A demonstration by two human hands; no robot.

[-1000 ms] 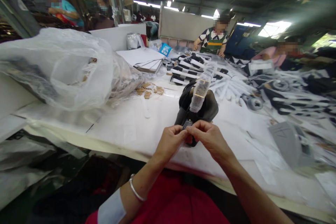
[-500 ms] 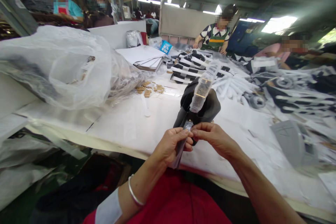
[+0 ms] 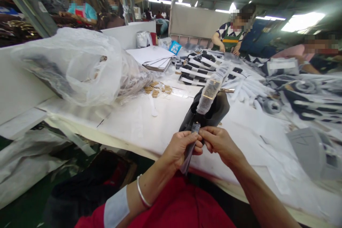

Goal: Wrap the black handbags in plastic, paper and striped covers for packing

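A black handbag point(image 3: 220, 108) stands on the white table in front of me, its opening tilted towards me. Clear plastic film wraps a gold-coloured buckle point(image 3: 210, 94) rising over the bag's mouth. My left hand point(image 3: 184, 146) is closed around a film-wrapped strap point(image 3: 196, 127) on the near side, and the strap's end hangs below the fingers. Pressed close beside it, my right hand point(image 3: 220, 140) pinches at the edge of the film on that strap with thumb and forefinger. The fingers hide part of the strap.
A large clear plastic bag point(image 3: 93, 67) lies on the left, near small brown tags point(image 3: 155, 89). White sheets point(image 3: 151, 57) are stacked behind. Black-and-white wrapped pieces point(image 3: 197, 71) pile up at the back, where a co-worker point(image 3: 229, 37) stands. A grey panel point(image 3: 307, 149) lies right.
The view has swung slightly left, so the surroundings appear shifted right. Both hands stay together at the strap. A gold-coloured bar now shows beyond the bag's right rim.
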